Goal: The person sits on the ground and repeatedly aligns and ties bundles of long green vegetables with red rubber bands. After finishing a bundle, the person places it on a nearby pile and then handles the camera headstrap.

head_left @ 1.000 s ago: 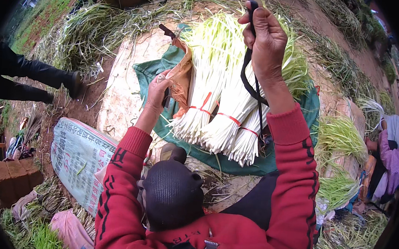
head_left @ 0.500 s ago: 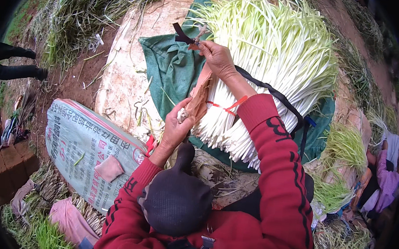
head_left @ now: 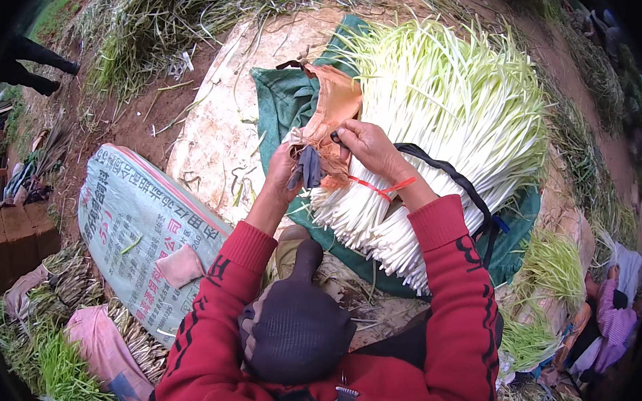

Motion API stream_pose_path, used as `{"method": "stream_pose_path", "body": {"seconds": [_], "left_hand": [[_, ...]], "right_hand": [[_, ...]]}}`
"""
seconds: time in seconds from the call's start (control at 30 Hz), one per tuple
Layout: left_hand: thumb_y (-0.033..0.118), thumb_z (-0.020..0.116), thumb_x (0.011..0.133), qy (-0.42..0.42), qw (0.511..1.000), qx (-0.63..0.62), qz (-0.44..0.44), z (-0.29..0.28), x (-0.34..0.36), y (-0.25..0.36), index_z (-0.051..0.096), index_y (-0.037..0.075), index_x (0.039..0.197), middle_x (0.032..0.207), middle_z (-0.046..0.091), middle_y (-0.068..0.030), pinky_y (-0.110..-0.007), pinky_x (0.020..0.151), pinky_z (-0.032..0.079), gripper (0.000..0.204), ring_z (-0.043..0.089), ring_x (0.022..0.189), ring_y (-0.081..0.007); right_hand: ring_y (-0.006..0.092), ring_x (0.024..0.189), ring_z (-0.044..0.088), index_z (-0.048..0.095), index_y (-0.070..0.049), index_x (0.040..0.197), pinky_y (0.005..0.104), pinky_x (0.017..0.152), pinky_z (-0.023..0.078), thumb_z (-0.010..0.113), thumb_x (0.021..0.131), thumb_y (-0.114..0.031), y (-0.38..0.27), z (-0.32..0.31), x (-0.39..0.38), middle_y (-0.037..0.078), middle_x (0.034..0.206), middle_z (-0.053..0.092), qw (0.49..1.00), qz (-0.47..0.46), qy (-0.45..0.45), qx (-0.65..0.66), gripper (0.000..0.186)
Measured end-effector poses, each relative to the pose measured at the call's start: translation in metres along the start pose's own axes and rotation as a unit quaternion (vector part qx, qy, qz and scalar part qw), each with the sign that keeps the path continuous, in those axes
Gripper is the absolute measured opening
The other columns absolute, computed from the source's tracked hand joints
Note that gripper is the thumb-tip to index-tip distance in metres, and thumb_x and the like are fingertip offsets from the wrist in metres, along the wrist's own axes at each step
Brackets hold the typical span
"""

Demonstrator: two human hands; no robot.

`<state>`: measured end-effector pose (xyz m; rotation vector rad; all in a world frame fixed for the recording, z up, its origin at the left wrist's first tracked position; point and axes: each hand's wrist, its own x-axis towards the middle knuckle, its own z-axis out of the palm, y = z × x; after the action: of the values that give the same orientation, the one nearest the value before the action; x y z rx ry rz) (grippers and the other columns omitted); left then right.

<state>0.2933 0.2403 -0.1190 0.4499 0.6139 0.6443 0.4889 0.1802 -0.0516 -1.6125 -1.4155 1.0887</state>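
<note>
A long orange-brown cloth (head_left: 342,91), worn and frayed at its near end, lies over the left edge of a big bundle of white-stemmed, yellow-green leafy stalks (head_left: 447,127). My left hand (head_left: 282,170) is closed round the frayed end, where a grey-dark strip (head_left: 308,166) hangs down. Beside it, my right hand (head_left: 374,150) pinches the tip of a small dark strip (head_left: 335,137) against the cloth. A black strap (head_left: 456,162) crosses the stalks behind my right wrist. An orange-red band (head_left: 371,189) runs from the stems to that wrist; whether it circles the wrist is hidden.
Green cloth (head_left: 276,99) lies under the bundle on a pale, dirty sheet (head_left: 215,109). A printed sack (head_left: 137,239) with a pink pad (head_left: 180,265) is at left. Loose greens (head_left: 553,271) lie at right. A person in purple (head_left: 617,318) sits far right; another's dark-clothed legs (head_left: 41,65) show left.
My right hand has come down and nearer my left hand, leaving the cloth's far knotted end. The cloth now spreads wider over the green cloth. The whole view has shifted slightly.
</note>
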Motion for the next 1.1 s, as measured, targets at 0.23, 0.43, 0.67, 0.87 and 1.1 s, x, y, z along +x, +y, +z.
{"method": "stream_pose_path", "body": {"seconds": [0.23,0.43,0.67,0.87,1.1], "left_hand": [[-0.015,0.056,0.085,0.004,0.994,0.106,0.039,0.043,-0.011,-0.001,0.036,0.007,0.143,0.115,0.064,-0.0108,-0.028,0.078,0.056,0.065,0.065,0.094,-0.0155],[-0.011,0.060,0.085,0.072,0.985,0.088,0.133,0.047,-0.004,-0.009,0.039,0.001,0.140,0.105,0.068,-0.0145,-0.026,0.069,0.056,0.059,0.068,0.083,-0.0150],[-0.011,0.059,0.086,0.100,0.970,0.140,0.173,0.058,-0.005,-0.009,0.044,0.001,0.138,0.102,0.068,-0.0091,-0.026,0.070,0.056,0.055,0.067,0.082,-0.0126],[-0.002,0.064,0.085,0.112,0.945,0.176,0.253,0.075,-0.025,0.007,0.047,0.001,0.133,0.086,0.069,-0.0069,-0.019,0.061,0.047,0.051,0.062,0.070,-0.0067],[0.000,0.053,0.090,-0.014,0.991,0.074,0.108,0.156,-0.107,0.047,0.056,0.009,0.113,0.091,0.067,-0.0044,-0.026,0.063,0.055,0.026,0.065,0.080,-0.0120]], "right_hand": [[0.0384,0.076,0.064,0.063,0.000,0.098,0.0391,0.070,0.051,0.047,0.093,-0.023,-0.004,-0.001,-0.005,0.021,0.083,0.065,0.998,-0.019,-0.053,-0.024,0.029],[0.0372,0.075,0.066,0.063,-0.004,0.094,0.0411,0.066,0.052,0.054,0.093,-0.033,-0.005,0.012,-0.009,0.021,0.080,0.065,0.996,-0.061,0.040,-0.054,0.031],[0.0259,0.070,0.070,0.062,-0.014,0.095,0.0413,0.064,0.050,0.056,0.085,-0.018,-0.025,0.005,-0.018,0.008,0.070,0.069,0.871,-0.143,0.086,-0.463,0.013],[0.0203,0.073,0.067,0.067,-0.014,0.080,0.0373,0.074,0.044,0.060,0.081,-0.013,-0.044,-0.075,-0.059,0.003,0.074,0.070,0.734,-0.078,0.115,-0.665,0.008],[0.0289,0.091,0.066,0.071,-0.010,0.087,0.0423,0.085,0.050,0.067,0.078,-0.016,-0.032,-0.167,-0.153,0.008,0.083,0.069,0.852,0.123,0.162,-0.482,0.012]]}}
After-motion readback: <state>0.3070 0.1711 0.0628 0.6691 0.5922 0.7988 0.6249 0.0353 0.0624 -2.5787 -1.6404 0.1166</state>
